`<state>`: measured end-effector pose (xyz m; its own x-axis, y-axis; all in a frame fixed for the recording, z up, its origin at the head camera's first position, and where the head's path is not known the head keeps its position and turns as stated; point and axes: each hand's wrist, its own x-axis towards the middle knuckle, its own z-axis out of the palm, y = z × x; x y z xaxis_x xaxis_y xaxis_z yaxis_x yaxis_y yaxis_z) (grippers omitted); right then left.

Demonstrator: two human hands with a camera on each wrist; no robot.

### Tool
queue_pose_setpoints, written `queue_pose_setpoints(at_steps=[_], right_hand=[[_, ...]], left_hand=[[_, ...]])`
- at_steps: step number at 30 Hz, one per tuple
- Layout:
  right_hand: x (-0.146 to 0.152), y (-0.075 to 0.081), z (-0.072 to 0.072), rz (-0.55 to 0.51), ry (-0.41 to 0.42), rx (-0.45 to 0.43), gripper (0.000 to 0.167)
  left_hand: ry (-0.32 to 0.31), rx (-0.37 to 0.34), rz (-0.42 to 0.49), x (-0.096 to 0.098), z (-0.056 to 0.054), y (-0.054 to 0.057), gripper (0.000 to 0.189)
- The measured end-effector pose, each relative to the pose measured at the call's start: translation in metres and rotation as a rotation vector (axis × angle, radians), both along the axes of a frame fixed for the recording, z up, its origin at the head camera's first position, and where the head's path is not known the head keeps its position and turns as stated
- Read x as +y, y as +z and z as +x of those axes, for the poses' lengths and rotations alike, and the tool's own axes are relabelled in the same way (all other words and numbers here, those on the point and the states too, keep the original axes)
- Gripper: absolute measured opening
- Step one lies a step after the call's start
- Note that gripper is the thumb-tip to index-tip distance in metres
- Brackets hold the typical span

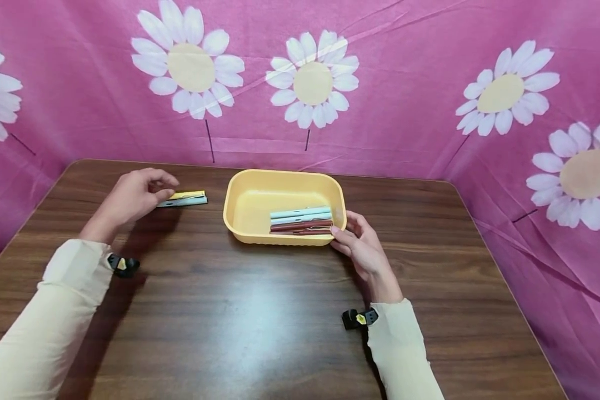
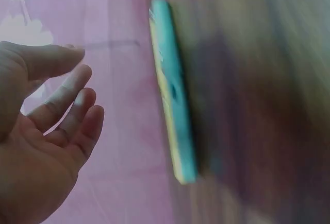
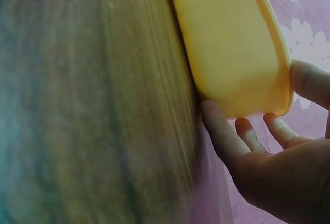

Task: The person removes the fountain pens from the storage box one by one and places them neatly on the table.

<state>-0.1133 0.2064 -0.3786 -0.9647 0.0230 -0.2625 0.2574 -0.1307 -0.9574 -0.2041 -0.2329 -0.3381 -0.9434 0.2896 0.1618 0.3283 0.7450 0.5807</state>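
Left hand (image 1: 132,194) half-open, holding nothing, beside yellow pen (image 1: 190,194) and blue pen (image 1: 187,201); right hand (image 1: 364,247), partly closed, grips right end of yellow tray (image 1: 252,214) containing other pens (image 1: 301,213).

The tray (image 3: 234,38), yellow, occupies the upper centre, its outer wall facing the camera and its base edge along the table (image 3: 103,105). The right hand (image 3: 286,172) holds the tray's near end: thumb (image 3: 311,82) against the rim, fingertips (image 3: 210,109) at the end wall. The table's wood grain is blurred. Behind, the pink cloth (image 3: 227,198) carries white flowers (image 3: 307,38).
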Motion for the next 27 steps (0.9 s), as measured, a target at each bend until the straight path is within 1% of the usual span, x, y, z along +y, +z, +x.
queue_pose_setpoints(at_steps=[2,5,7,9,12,14,17,20,24,27], right_hand=[[0.0,0.0,0.001,0.002,-0.003,0.002,0.058],[-0.001,0.0,0.001,0.005,-0.001,0.008,0.058],[-0.001,0.001,0.002,0.009,0.0,0.011,0.058],[-0.001,0.001,0.002,0.012,0.0,0.012,0.057],[0.0,0.001,0.001,0.013,0.0,0.012,0.058],[0.0,0.001,0.001,0.01,0.0,0.012,0.057],[-0.001,0.0,0.001,0.01,0.0,0.01,0.057],[-0.002,0.001,0.001,0.015,0.0,0.002,0.057],[-0.002,0.001,0.001,0.021,-0.003,-0.004,0.058],[-0.002,0.001,0.0,0.023,-0.008,-0.004,0.057]], left_hand=[[-0.022,-0.007,0.03,0.014,-0.001,0.007,0.019],[-0.068,-0.038,0.082,0.038,-0.001,0.016,0.023],[-0.113,-0.074,0.125,0.055,-0.001,0.02,0.025],[-0.173,-0.093,0.151,0.072,-0.003,0.022,0.027],[-0.268,-0.106,0.171,0.097,-0.006,0.02,0.026],[-0.328,-0.103,0.163,0.112,-0.007,0.018,0.026],[-0.394,-0.112,0.143,0.131,-0.009,0.013,0.026],[-0.459,-0.133,0.122,0.147,-0.012,0.007,0.028],[-0.505,-0.171,0.059,0.162,-0.015,0.002,0.032],[-0.497,-0.208,0.014,0.171,-0.018,0.0,0.034]])
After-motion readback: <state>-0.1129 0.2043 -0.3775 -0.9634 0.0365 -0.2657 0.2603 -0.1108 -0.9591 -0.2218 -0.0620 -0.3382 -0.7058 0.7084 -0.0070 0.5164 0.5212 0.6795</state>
